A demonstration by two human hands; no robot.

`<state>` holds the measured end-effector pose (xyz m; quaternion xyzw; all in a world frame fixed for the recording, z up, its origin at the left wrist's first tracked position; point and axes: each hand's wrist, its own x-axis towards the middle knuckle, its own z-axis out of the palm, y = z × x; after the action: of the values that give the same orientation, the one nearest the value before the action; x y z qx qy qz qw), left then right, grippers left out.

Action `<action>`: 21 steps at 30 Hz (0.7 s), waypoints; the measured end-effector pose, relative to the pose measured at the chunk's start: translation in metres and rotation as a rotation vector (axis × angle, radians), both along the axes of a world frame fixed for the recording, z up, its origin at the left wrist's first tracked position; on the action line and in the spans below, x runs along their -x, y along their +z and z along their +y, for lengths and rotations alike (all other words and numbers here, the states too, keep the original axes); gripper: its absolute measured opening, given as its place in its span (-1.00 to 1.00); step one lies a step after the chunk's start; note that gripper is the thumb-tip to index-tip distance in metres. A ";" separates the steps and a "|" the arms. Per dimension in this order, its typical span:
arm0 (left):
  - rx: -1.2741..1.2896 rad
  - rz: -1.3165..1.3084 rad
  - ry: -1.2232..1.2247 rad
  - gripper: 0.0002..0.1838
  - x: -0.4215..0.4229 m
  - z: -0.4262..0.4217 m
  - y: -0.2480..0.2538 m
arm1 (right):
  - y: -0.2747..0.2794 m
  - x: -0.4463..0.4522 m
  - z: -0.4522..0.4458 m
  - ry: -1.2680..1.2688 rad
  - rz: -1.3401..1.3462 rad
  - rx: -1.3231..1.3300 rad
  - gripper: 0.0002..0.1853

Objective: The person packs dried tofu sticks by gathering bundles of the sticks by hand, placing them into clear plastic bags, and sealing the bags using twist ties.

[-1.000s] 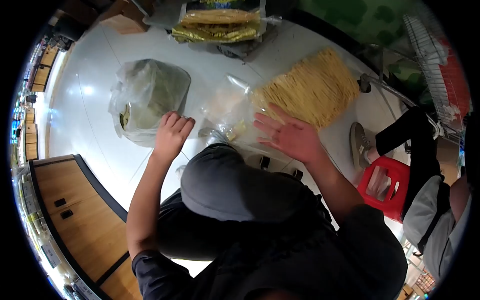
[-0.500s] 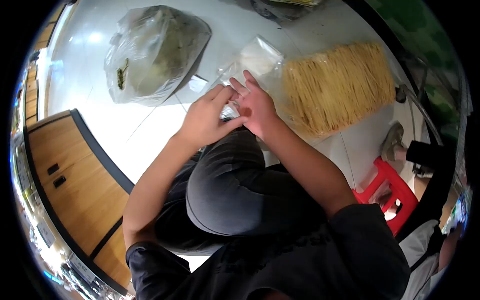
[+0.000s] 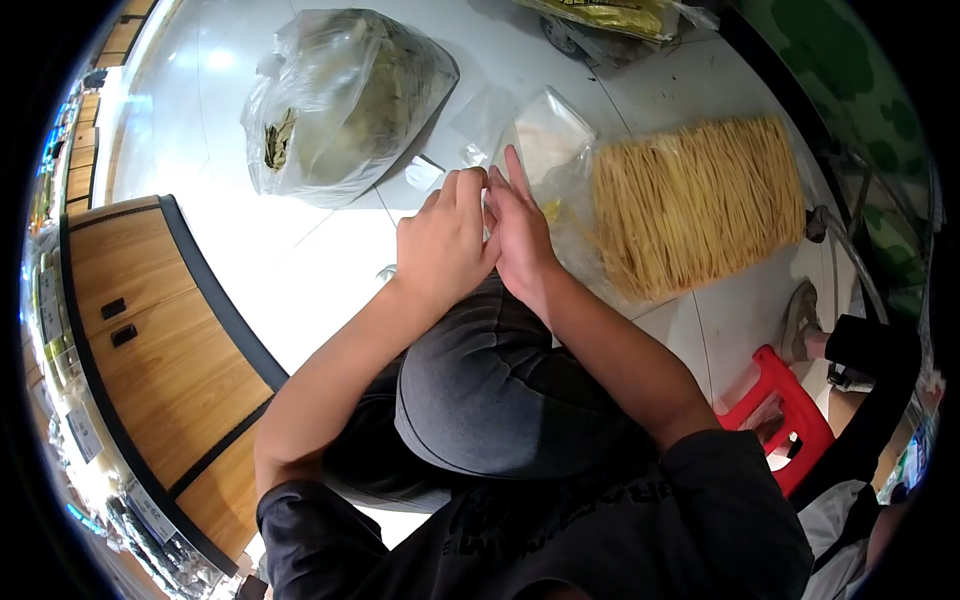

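My left hand point(image 3: 445, 235) and my right hand point(image 3: 522, 235) meet above my raised knee. The left hand's fingers are bent against the right palm; whether anything lies between them is hidden. My right hand has its fingers stretched out. Just beyond them on the floor lie clear plastic bags point(image 3: 550, 140). To the right, a clear bag holds a wide bundle of yellow dried sticks point(image 3: 700, 205). A large translucent bag point(image 3: 350, 110) with greenish-brown contents stands at the upper left, a small white paper point(image 3: 424, 173) beside it.
Wooden cabinets point(image 3: 180, 330) flank my left side. At the right are a red plastic stool point(image 3: 785, 415) and a person's shoe point(image 3: 799, 318) and dark sleeve or trouser leg. A yellow package point(image 3: 610, 15) lies at the top, and a metal frame stands at the right edge.
My hands, apart a second ago, have come together in the middle. The view has tilted closer to the floor, and the bags and sticks appear larger.
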<state>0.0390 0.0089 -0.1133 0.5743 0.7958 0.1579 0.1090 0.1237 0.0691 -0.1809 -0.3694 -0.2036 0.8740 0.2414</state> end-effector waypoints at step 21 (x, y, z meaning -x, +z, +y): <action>0.138 -0.300 0.226 -0.57 0.056 0.014 -0.005 | -0.090 -0.100 0.061 0.629 -0.623 -0.426 -0.74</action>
<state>-0.0175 0.0226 -0.1181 0.4427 0.8390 0.1980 0.2469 0.2236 0.1298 -0.2704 -0.4762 -0.5420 0.6915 -0.0367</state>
